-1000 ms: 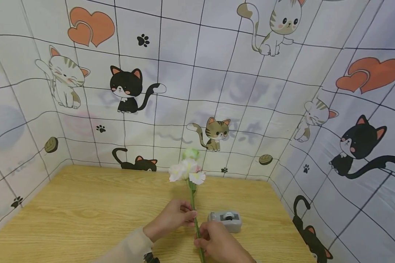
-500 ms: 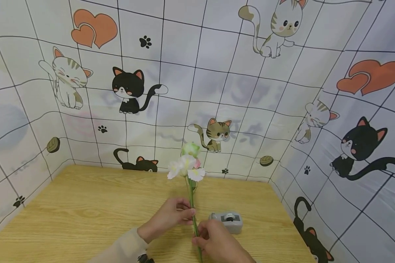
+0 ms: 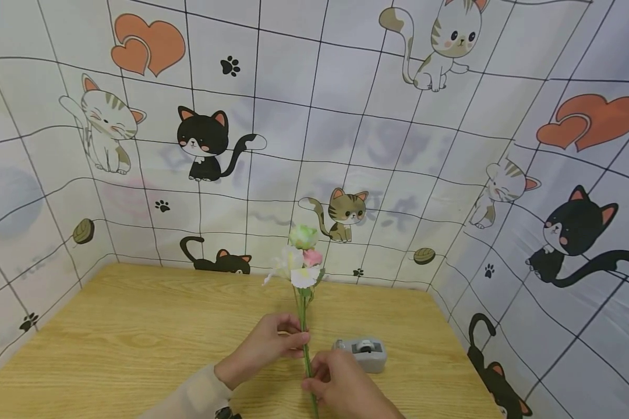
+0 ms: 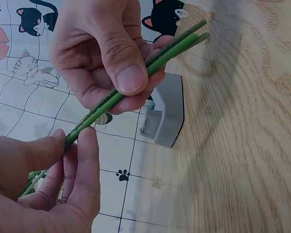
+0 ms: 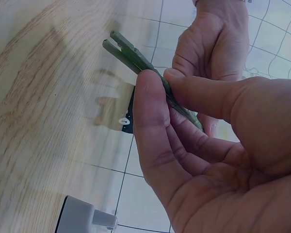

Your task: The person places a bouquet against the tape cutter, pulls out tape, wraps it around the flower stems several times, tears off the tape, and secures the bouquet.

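A small bunch of artificial-looking flowers stands upright over the table, with a white bloom (image 3: pixel 305 276), a pink bloom (image 3: pixel 312 257) and a pale green bloom (image 3: pixel 303 237) at its top. My left hand (image 3: pixel 274 343) pinches the green stems (image 4: pixel 94 110) between thumb and fingers, partway down. Lower on the same stems, my right hand (image 3: pixel 347 384) grips them with thumb and forefinger. In the left wrist view the cut stem ends stick out past the right hand's fingers, lying close together. The right wrist view shows the stem ends (image 5: pixel 121 48) too.
A grey tape dispenser (image 3: pixel 369 355) stands on the wooden table (image 3: pixel 178 326), just beyond and right of the right hand. Cloth walls (image 3: pixel 272 116) printed with cats and grid lines enclose the table at the back and sides.
The bunch has turned in my hands, so the pink bloom now shows more fully and the white petals have shifted. Both hands have moved slightly left with the stems.
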A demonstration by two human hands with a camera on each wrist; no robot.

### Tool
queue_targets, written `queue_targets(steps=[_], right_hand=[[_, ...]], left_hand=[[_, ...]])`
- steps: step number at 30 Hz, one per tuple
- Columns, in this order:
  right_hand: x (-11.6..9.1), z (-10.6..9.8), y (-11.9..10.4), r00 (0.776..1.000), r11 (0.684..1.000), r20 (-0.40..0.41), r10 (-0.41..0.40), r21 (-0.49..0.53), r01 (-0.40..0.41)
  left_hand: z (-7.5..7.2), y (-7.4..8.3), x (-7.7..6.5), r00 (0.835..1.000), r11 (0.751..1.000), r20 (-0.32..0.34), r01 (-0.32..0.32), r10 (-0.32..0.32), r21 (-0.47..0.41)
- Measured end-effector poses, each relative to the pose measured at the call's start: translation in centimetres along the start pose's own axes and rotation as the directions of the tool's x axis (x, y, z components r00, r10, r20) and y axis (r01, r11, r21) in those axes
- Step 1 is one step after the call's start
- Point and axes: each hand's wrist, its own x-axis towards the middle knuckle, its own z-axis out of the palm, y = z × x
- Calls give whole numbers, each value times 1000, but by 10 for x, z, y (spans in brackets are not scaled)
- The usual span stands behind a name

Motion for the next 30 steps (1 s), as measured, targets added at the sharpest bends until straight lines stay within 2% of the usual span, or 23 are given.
queue_targets(steps=[7,13,17,26,30], right_hand=[[0,0,-1,1000,1000,5,-18,-17,18],[1,0,-1,999,1000,25,-20,-15,20],[0,-3,0,997,998,74,-21,57,17],[-3,-8,0,968,965,180,-176,228,133],[-3,-9,-2,964,954,186,-192,265,139]], left_hand=[[-1,2,-2,1000,1000,16,-24,24,8],[-5,4,-2,999,999,2,-52,52,15],[-7,7,-4,998,998,-16,-54,55,26],[-13,9,-7,998,997,3,-70,70,17],[-15,9,-6,997,997,16,-78,78,3]])
